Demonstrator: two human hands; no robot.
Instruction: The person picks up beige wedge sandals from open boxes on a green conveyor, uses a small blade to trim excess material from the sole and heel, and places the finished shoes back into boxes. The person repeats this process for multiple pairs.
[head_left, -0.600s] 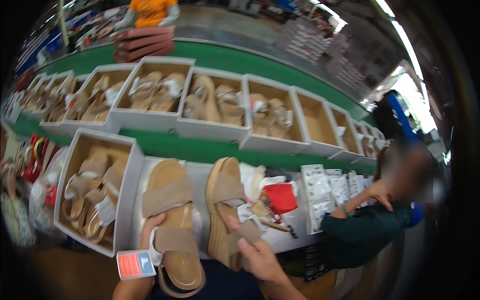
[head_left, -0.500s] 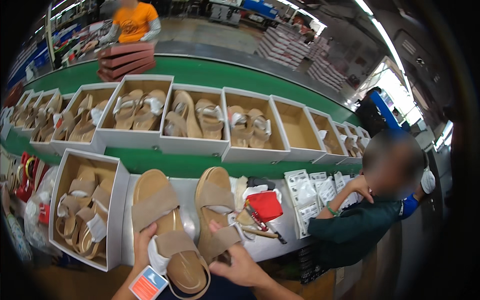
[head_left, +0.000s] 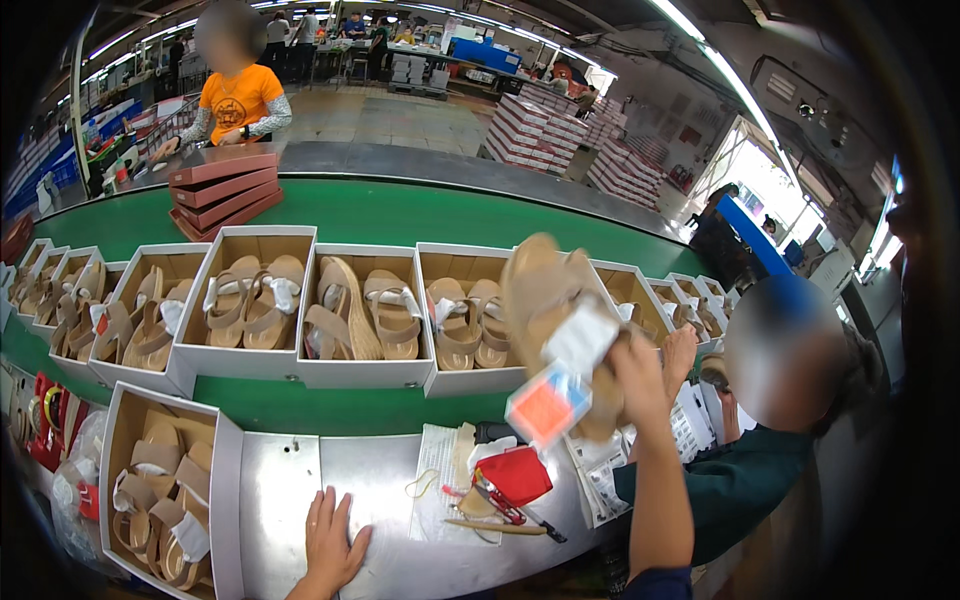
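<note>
My right hand [head_left: 642, 380] is raised at the right and grips a pair of beige sandals [head_left: 538, 290], blurred by motion, over the row of boxes. White wrapping is around a strap, and an orange and blue hang tag [head_left: 548, 405] dangles below. My left hand [head_left: 332, 540] lies flat with fingers spread on the metal worktop [head_left: 375, 465], holding nothing. Left of it stands an open white box [head_left: 225, 500] with a pair of beige sandals [head_left: 185, 500] inside. The held sandals cover part of the boxes behind them.
Open shoeboxes with sandals [head_left: 250, 305] line the green conveyor [head_left: 400, 215]. A red pouch [head_left: 513, 473] and small tools lie on the worktop. A co-worker in dark green [head_left: 770, 470] sits close at my right. Another in orange [head_left: 240, 100] stands beyond stacked brown boxes [head_left: 225, 195].
Both sandals have left the worktop and now hang from my right hand, up and to the right. My left hand has let go and rests on the metal. The view has tilted up.
</note>
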